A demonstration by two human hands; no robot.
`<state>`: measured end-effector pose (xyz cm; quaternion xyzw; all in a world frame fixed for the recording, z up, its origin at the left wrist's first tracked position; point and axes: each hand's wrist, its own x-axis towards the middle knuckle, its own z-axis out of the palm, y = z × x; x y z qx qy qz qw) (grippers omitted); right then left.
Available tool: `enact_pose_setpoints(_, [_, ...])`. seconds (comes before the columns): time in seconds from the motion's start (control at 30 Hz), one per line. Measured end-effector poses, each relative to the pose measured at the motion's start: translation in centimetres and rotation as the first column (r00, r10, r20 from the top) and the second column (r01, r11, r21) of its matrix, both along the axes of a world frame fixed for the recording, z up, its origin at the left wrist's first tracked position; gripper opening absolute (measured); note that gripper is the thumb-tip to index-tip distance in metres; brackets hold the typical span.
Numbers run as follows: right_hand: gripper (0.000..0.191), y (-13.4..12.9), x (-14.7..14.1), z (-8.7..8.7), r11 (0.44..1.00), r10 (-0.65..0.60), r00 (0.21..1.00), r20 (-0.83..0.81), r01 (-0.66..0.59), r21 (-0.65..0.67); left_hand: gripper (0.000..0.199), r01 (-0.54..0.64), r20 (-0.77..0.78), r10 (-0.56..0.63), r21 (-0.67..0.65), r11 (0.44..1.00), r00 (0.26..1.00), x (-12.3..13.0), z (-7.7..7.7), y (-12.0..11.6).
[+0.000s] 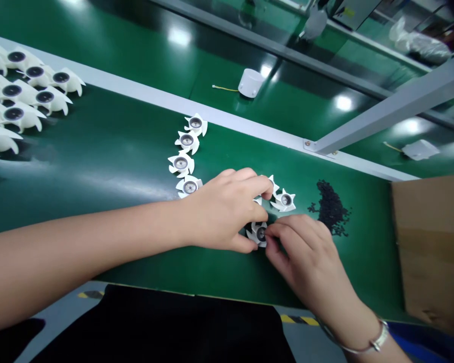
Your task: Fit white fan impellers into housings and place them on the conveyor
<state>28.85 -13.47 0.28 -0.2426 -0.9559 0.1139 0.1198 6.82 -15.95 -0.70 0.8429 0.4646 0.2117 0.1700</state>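
A small white fan wheel (253, 234) lies on the green bench, its dark hub facing up. Thumb and forefinger of my left hand (229, 209) are closed round its left side. My right hand (304, 249) pinches at the hub from the right; whatever sits between those fingertips is hidden. Just beyond my left fingers lies another fan wheel (284, 200), with more partly covered by the hand. To the left, several white fan wheels stand in a curved line, the nearest one (189, 186) against my left wrist. A heap of small black pieces (330, 207) is to the right.
Many white fan wheels (13, 91) stand in rows at the far left. A cardboard box (433, 247) borders the right end. Behind a pale rail (136, 96) is a conveyor surface with a white cylindrical part (250, 83) and its wire. A slanted grey post (389, 108) rises at right.
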Motion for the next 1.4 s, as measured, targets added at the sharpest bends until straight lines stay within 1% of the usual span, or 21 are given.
enact_pose_setpoints(0.1, [0.006, 0.0, -0.1, -0.1, 1.000, -0.013, 1.000, -0.005, 0.013, 0.018, 0.023, -0.015, -0.001, 0.015, 0.005, 1.000, 1.000, 0.2, 0.0, 0.0])
enact_pose_setpoints(0.23, [0.007, 0.0, -0.3, 0.4, 0.997, 0.034, 0.999, 0.019, -0.035, 0.071, 0.022, -0.029, -0.017, 0.029, 0.002, 1.000, 0.999, 0.4, 0.4, -0.1])
enact_pose_setpoints(0.33, [0.008, -0.2, 0.1, 0.9, 0.976, 0.134, 0.989, 0.068, -0.144, 0.166, 0.024, -0.038, -0.023, 0.038, 0.007, 0.999, 0.999, 0.5, 0.5, -0.1])
enact_pose_setpoints(0.4, [0.015, -0.4, 0.8, 1.2, 0.948, 0.208, 0.972, 0.105, -0.227, 0.223, 0.025, -0.037, -0.026, 0.037, 0.010, 0.999, 0.999, 0.7, 0.4, -0.2])
enact_pose_setpoints(0.47, [0.024, -0.6, 1.6, 1.2, 0.937, 0.245, 0.964, 0.107, -0.263, 0.231, 0.026, -0.031, -0.031, 0.031, 0.007, 0.999, 0.999, 0.8, 0.3, -0.2])
enact_pose_setpoints(0.5, [0.026, -0.6, 2.0, 1.1, 0.943, 0.234, 0.969, 0.077, -0.245, 0.226, 0.025, -0.030, -0.035, 0.031, 0.006, 1.000, 0.999, 0.9, 0.4, -0.3])
enact_pose_setpoints(0.57, [0.034, -0.5, 2.6, 0.6, 0.964, 0.148, 0.988, -0.032, -0.137, 0.230, 0.029, -0.028, -0.047, 0.029, 0.007, 1.000, 0.998, 0.8, 0.7, -0.2])
enact_pose_setpoints(0.6, [0.043, -0.3, 2.7, 0.2, 0.971, 0.082, 0.993, -0.089, -0.059, 0.232, 0.038, -0.029, -0.048, 0.030, 0.010, 1.000, 0.998, 0.6, 1.1, -0.2])
enact_pose_setpoints(0.67, [0.077, 0.3, 2.6, -0.5, 0.970, -0.044, 0.987, -0.154, 0.079, 0.231, 0.068, -0.045, -0.040, 0.046, 0.032, 0.998, 0.998, -0.5, 2.0, 0.1])
enact_pose_setpoints(0.73, [0.109, 1.1, 2.0, -1.3, 0.971, -0.109, 0.986, -0.127, 0.133, 0.201, 0.101, -0.092, -0.048, 0.095, 0.051, 0.994, 0.994, -2.4, 2.9, 0.5])
enact_pose_setpoints(0.8, [0.124, 2.0, 1.1, -1.8, 0.979, -0.121, 0.990, -0.068, 0.131, 0.159, 0.121, -0.169, -0.109, 0.173, 0.040, 0.985, 0.979, -4.9, 3.4, 0.9])
enact_pose_setpoints(0.9, [0.127, 3.2, -0.9, -2.3, 0.991, -0.092, 0.996, 0.021, 0.090, 0.097, 0.139, -0.247, -0.252, 0.229, -0.042, 0.968, 0.940, -8.3, 2.7, 1.1])
enact_pose_setpoints(1.0, [0.123, 3.9, -3.4, -2.6, 0.998, -0.012, 0.998, 0.053, 0.009, 0.065, 0.134, -0.255, -0.299, 0.213, -0.110, 0.961, 0.930, -9.9, 1.0, 0.4])
enact_pose_setpoints(1.1, [0.121, 4.1, -6.2, -2.7, 0.996, 0.068, 0.998, 0.017, -0.068, 0.050, 0.121, -0.246, -0.195, 0.226, -0.082, 0.966, 0.954, -9.5, -0.3, -1.2])
enact_pose_setpoints(1.17, [0.126, 4.5, -7.8, -2.3, 0.992, 0.122, 0.992, -0.034, -0.122, 0.013, 0.113, -0.230, -0.074, 0.224, -0.094, 0.969, 0.972, -9.0, -0.2, -2.1])
enact_pose_setpoints(1.23, [0.122, 5.9, -9.2, -1.3, 0.989, 0.134, 0.980, -0.145, -0.141, -0.037, 0.100, -0.237, 0.079, 0.248, -0.131, 0.963, 0.966, -9.0, 0.6, -2.3])
enact_pose_setpoints(1.27, [0.112, 7.0, -10.0, -0.6, 0.992, 0.099, 0.970, -0.223, -0.115, -0.059, 0.090, -0.257, 0.168, 0.280, -0.147, 0.955, 0.945, -9.3, 1.2, -1.9])
enact_pose_setpoints(1.3, [0.099, 8.4, -10.8, 0.0, 0.996, 0.029, 0.958, -0.287, -0.054, -0.078, 0.078, -0.291, 0.270, 0.326, -0.164, 0.943, 0.906, -9.8, 1.9, -1.2])
enact_pose_setpoints(1.33, [0.084, 10.0, -11.9, 0.7, 0.995, -0.055, 0.943, -0.329, 0.026, -0.093, 0.067, -0.330, 0.378, 0.378, -0.187, 0.925, 0.845, -10.4, 2.5, -0.2])
enact_pose_setpoints(1.37, [0.070, 11.7, -13.2, 1.2, 0.988, -0.144, 0.930, -0.337, 0.116, -0.101, 0.059, -0.375, 0.485, 0.434, -0.218, 0.901, 0.759, -11.2, 2.9, 1.0])
enact_pose_setpoints(1.4, [0.062, 13.3, -14.7, 1.5, 0.974, -0.226, 0.930, -0.291, 0.207, -0.095, 0.057, -0.409, 0.593, 0.486, -0.272, 0.871, 0.642, -11.9, 3.0, 2.4])
